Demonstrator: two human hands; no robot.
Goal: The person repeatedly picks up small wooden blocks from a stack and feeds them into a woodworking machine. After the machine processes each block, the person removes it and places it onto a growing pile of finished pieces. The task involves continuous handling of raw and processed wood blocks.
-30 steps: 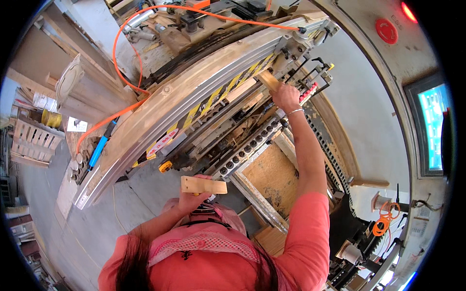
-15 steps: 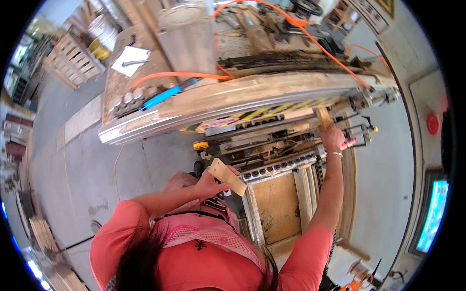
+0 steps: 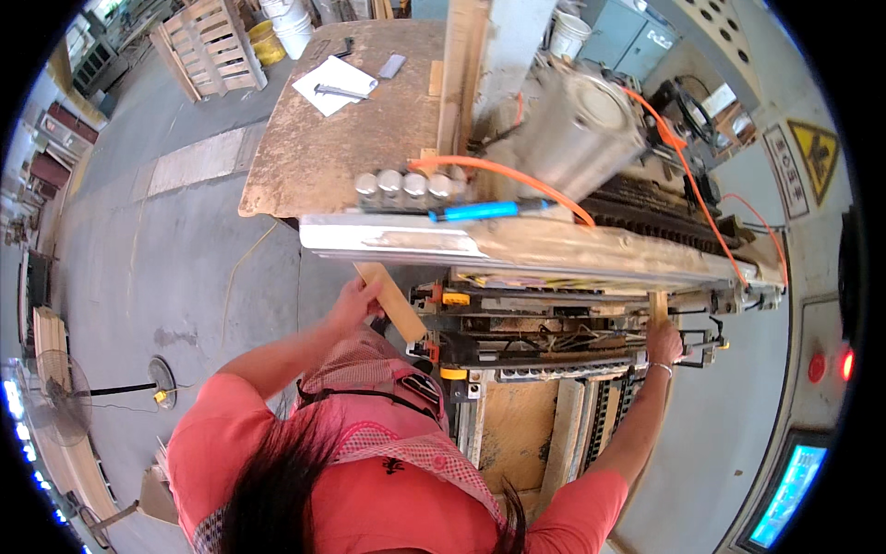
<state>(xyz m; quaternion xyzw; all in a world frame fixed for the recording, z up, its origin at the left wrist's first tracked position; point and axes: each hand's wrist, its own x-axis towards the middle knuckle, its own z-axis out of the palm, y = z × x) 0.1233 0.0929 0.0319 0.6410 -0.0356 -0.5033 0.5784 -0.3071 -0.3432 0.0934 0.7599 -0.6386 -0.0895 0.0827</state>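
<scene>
My left hand is closed on a short flat wooden board by its upper part. That board slants beside the left end of the woodworking machine. Toward the machine's right end, my right hand grips a second small wooden piece. The far end of this piece passes under the long horizontal beam, which hides it. Some fingers of my right hand are hidden from above.
On the beam's top lies a blue tool near an orange hose. Behind stands a wooden table with paper and a caliper-like tool. A lit screen and a red button are at right. A fan stands at left.
The view has shifted, so the beam and machine sit lower and farther right. My left hand has swung its board outward to the machine's left end. My right hand keeps its grip at the right.
</scene>
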